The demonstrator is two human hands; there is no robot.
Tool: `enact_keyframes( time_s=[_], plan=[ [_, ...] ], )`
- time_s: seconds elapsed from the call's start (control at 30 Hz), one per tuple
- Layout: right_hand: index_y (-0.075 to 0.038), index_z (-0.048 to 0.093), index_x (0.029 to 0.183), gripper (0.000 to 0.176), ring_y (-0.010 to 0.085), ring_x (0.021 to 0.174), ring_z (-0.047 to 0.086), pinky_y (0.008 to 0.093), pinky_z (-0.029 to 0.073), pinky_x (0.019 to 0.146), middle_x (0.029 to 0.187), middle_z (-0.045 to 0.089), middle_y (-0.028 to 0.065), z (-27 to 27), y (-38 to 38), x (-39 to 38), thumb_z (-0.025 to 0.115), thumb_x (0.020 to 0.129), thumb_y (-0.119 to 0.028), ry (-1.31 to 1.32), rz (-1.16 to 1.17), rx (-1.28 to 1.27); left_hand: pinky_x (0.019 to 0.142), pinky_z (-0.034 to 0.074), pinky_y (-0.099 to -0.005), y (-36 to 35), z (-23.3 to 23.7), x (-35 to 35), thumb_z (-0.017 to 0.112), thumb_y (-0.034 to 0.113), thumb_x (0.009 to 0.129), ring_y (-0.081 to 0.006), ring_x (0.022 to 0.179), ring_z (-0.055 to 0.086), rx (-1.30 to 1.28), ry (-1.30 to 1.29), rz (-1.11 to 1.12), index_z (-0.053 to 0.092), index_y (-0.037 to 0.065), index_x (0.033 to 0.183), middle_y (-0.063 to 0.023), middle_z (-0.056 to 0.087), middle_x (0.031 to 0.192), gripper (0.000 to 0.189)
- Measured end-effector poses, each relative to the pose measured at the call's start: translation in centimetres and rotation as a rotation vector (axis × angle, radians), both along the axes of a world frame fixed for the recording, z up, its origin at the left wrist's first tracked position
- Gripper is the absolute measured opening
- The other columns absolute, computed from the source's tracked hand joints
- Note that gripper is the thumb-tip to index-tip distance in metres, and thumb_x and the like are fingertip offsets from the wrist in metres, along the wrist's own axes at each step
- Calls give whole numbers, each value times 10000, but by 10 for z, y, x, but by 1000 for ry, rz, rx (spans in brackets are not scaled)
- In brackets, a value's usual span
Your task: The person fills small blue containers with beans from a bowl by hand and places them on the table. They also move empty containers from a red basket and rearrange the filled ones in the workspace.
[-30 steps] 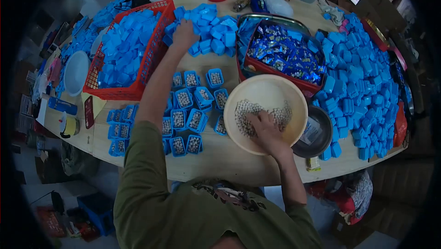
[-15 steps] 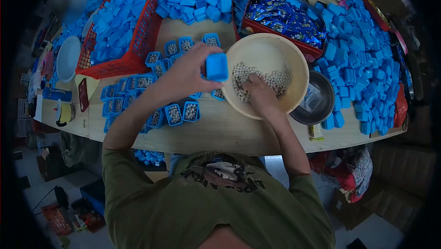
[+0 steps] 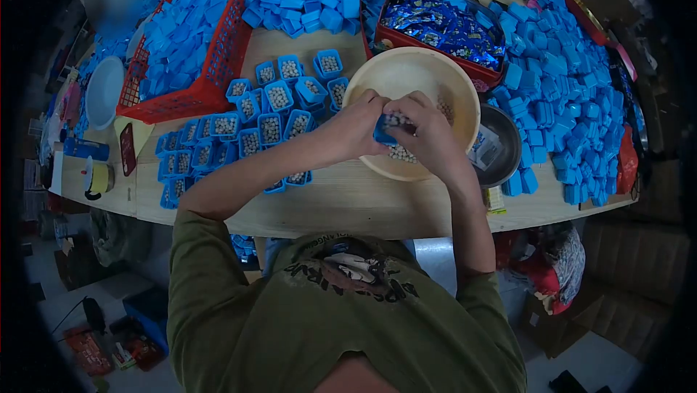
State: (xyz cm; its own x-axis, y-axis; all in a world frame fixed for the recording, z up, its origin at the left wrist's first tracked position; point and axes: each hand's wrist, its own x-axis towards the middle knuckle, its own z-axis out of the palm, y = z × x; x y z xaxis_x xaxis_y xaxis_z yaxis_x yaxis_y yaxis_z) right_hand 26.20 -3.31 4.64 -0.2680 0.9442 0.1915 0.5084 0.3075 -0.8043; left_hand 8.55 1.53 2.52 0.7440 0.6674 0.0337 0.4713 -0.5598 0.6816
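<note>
My left hand (image 3: 357,130) grips a small blue box (image 3: 380,134) over the left side of a cream bowl (image 3: 348,82). Pale round beads (image 3: 401,153) lie in the bottom of that bowl. At the box's opening is my right hand (image 3: 425,128), its fingers bent round some beads that show between them. Left of the bowl, many blue boxes filled with beads (image 3: 277,96) stand in loose rows, partly hidden by my left forearm.
A red basket (image 3: 218,52) of blue pieces stands back left, with a loose blue pile (image 3: 305,1) beside it. Blue packets (image 3: 443,23) fill a red box behind the bowl. A dark metal dish (image 3: 510,139) and a large heap of blue boxes (image 3: 559,95) lie right.
My left hand has brought the blue box right and down over the bowl. My right hand has risen from the beads to the box. The view has shifted slightly.
</note>
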Motion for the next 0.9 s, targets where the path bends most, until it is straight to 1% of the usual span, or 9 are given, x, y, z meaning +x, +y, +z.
enact_keyframes(
  time_s=[0.13,0.23,0.33,0.43,0.57,0.63,0.7,0.8,0.9],
  plan=[
    [-37,596,1034,262,224,867,612,308,498,767,937,567,88,-2,0,-3,649,792,47,53,-51,-40,970,445,-401,2,-7,-2,844,196,608,-370,1111,517,37,-17,19,477,-55,1219,-223,487,1184,756],
    [-27,600,1014,229,311,853,619,366,487,743,949,585,138,-15,1,5,595,800,54,83,-111,45,972,444,-398,1,-6,-3,839,195,615,-368,1118,515,11,12,35,468,-54,1236,-225,483,1201,764],
    [-23,590,1031,237,200,860,618,285,498,747,939,582,96,-20,0,16,618,811,59,78,-130,87,964,449,-400,1,-8,-5,833,180,627,-364,1115,523,31,-21,26,464,-26,1254,-221,482,1208,757],
    [-18,595,1037,244,247,929,614,325,493,794,976,581,123,-23,-7,24,620,802,41,-36,-158,54,879,466,-386,-8,7,-11,851,142,625,-319,1082,539,-104,-65,80,478,54,1269,-168,488,1201,749],
    [-19,574,1105,362,337,1065,546,414,456,903,1117,535,162,-40,-18,28,660,753,-23,-437,-147,26,811,478,-368,-33,29,-35,837,135,633,-300,984,562,-250,34,92,484,63,1256,-147,487,1193,720],
    [-17,562,1132,414,362,1116,511,440,439,935,1164,510,171,-48,-22,28,675,735,-42,-527,-124,-21,853,447,-431,-49,25,-53,811,160,642,-323,1046,538,-73,131,1,493,33,1217,-156,493,1196,670],
    [-34,527,1153,472,409,1212,410,506,447,931,1180,470,177,-53,-23,28,694,713,-68,-566,-104,-4,856,411,-424,-62,10,-67,810,184,638,-298,1054,514,63,243,23,510,47,1202,-139,492,1185,654],
    [-48,475,1205,582,432,1211,398,556,419,945,1196,432,188,-60,-22,27,727,683,-100,-615,-119,-3,869,346,-404,-73,-12,-76,807,232,632,-261,1080,465,267,388,81,539,68,1178,-106,493,1160,630],
    [-47,418,1313,690,406,1222,395,486,414,971,1260,405,199,-47,-22,16,732,703,-120,-687,-132,-84,882,312,-400,-76,-27,-72,814,274,623,-258,1123,426,366,519,123,534,58,1188,-92,489,1166,667]
  ],
)
